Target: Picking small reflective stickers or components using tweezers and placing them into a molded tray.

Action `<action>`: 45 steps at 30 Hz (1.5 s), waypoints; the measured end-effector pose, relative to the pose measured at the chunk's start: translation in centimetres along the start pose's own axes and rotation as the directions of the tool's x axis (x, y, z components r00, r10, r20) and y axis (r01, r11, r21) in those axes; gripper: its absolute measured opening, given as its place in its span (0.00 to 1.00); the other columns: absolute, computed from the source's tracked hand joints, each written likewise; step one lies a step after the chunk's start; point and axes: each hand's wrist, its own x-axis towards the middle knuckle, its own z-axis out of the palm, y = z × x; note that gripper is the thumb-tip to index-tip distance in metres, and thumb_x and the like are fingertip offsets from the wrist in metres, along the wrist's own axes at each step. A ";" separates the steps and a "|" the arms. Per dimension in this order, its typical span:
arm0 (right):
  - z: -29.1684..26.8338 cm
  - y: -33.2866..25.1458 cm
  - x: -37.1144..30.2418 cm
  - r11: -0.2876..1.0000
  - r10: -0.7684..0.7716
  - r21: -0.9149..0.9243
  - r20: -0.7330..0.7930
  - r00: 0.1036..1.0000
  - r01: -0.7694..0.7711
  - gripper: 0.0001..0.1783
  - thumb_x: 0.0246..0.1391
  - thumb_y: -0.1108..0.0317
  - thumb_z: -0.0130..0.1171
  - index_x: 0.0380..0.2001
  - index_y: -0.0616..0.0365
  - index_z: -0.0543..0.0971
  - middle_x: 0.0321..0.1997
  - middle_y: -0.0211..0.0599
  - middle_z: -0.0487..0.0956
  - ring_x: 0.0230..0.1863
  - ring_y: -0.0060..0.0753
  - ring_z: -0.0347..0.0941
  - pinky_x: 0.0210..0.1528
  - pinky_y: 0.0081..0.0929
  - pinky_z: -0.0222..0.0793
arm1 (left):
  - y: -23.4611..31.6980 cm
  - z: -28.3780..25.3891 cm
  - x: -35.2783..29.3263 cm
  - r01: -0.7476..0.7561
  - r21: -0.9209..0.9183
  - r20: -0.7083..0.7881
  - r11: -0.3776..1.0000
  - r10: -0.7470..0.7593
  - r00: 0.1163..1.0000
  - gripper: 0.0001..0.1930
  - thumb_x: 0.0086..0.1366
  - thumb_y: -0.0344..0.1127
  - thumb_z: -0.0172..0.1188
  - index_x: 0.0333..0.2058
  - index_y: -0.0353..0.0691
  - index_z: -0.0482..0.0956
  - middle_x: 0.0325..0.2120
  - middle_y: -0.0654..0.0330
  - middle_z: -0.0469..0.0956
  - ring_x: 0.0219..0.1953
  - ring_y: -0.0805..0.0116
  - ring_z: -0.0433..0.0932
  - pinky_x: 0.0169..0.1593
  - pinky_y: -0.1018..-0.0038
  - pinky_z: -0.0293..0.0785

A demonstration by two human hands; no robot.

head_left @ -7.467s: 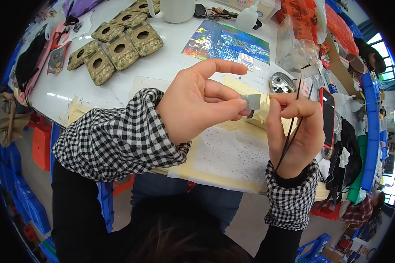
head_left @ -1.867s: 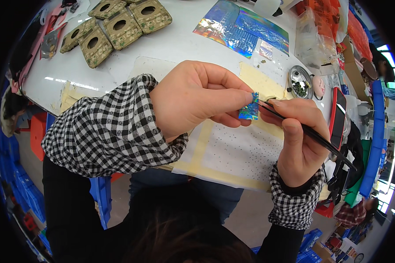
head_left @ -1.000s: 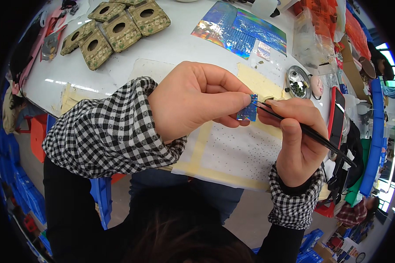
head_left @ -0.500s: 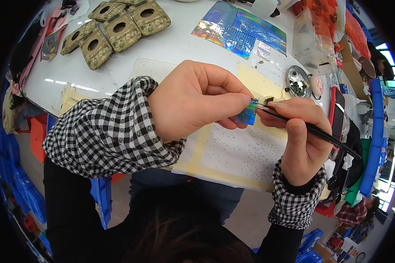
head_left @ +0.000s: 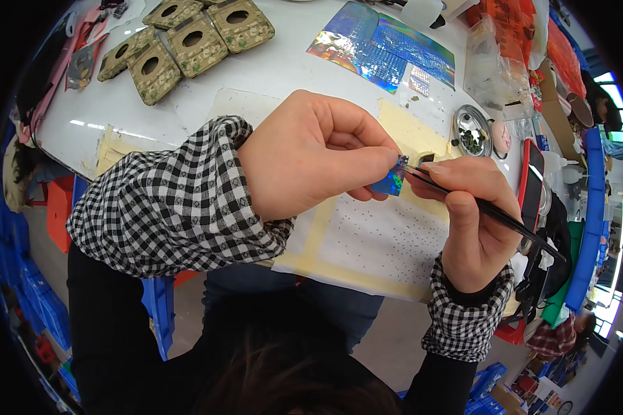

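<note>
A small piece of shiny blue holographic sheet (head_left: 392, 181) is pinched between the thumb and fingers of my left hand (head_left: 318, 149). My right hand (head_left: 479, 207) grips black tweezers (head_left: 495, 211), their fine tips at the right edge of that piece. Whether the tips hold anything is too small to tell. Below both hands lies a white paper (head_left: 381, 238) dotted with many tiny dark specks and edged with yellowish tape (head_left: 318, 225). A round metal dish (head_left: 472, 131) with dark green bits stands beyond my right hand.
Camouflage-patterned pouches (head_left: 194, 45) with round holes lie at the far left of the white table (head_left: 277, 59). Larger holographic sheets (head_left: 387, 45) lie at the far middle. Along the right are a clear plastic container (head_left: 495, 69), a red-edged phone-like object (head_left: 531, 183) and red bags (head_left: 502, 28).
The tweezer tips have shifted very slightly against the holographic piece, and the piece has tilted a little. The whole view has moved slightly. Both hands keep their grips.
</note>
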 end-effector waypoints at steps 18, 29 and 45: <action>-0.1 0.0 0.1 0.999 0.036 0.020 0.031 0.999 -0.037 0.06 0.49 0.72 0.59 0.30 0.65 0.77 0.30 0.38 0.78 0.31 0.30 0.72 0.35 0.24 0.66 | -0.3 -0.1 0.1 -0.013 0.045 0.012 0.999 0.013 1.000 0.09 0.61 0.32 0.56 0.34 0.30 0.75 0.26 0.58 0.78 0.28 0.76 0.77 0.33 0.82 0.75; -0.4 -0.4 0.1 0.971 0.160 0.162 0.112 0.981 -0.177 0.15 0.60 0.64 0.46 0.33 0.70 0.72 0.35 0.46 0.74 0.34 0.38 0.77 0.36 0.28 0.78 | 0.0 0.0 -0.1 -0.011 0.025 0.055 1.000 0.010 0.998 0.09 0.60 0.31 0.56 0.33 0.30 0.75 0.26 0.58 0.78 0.28 0.77 0.77 0.33 0.81 0.75; -0.3 -0.6 0.1 0.908 0.253 0.329 0.062 0.965 -0.259 0.10 0.57 0.70 0.51 0.33 0.70 0.73 0.33 0.43 0.75 0.34 0.32 0.77 0.37 0.22 0.76 | 0.0 0.1 -0.1 -0.043 0.045 0.050 0.998 0.040 0.998 0.08 0.59 0.30 0.56 0.33 0.30 0.75 0.26 0.59 0.78 0.28 0.78 0.76 0.33 0.82 0.75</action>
